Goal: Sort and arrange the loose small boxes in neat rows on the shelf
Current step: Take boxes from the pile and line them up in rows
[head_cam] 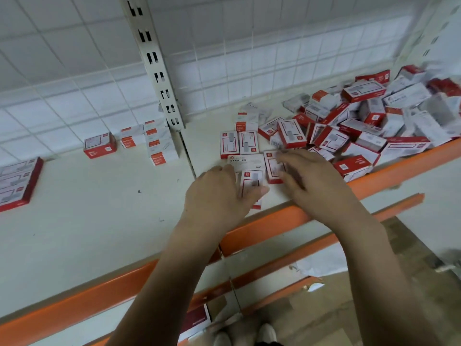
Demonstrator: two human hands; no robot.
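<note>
Risk first: we judge the box under the left hand most exposed, since it lies at the front lip of the shelf, just beside the orange edge rail, and a sideways nudge could tip it off onto the lower shelves. The left hand grips that red-and-white box, thumb across its face; the right hand rests with fingers spread on a neighbouring box, and motion blur there keeps us from saying whether it pinches or only presses. Second hazard: the loose heap to the right slopes toward the few boxes already laid flat, so a brush from the right wrist could, we think, slide strays into the started row. A small stacked group stands by the slotted upright, well apart. Writing: one white box reads "STAPLES"; the same word shows faintly on a box in the heap. Other print and barcodes are too small to read.
</note>
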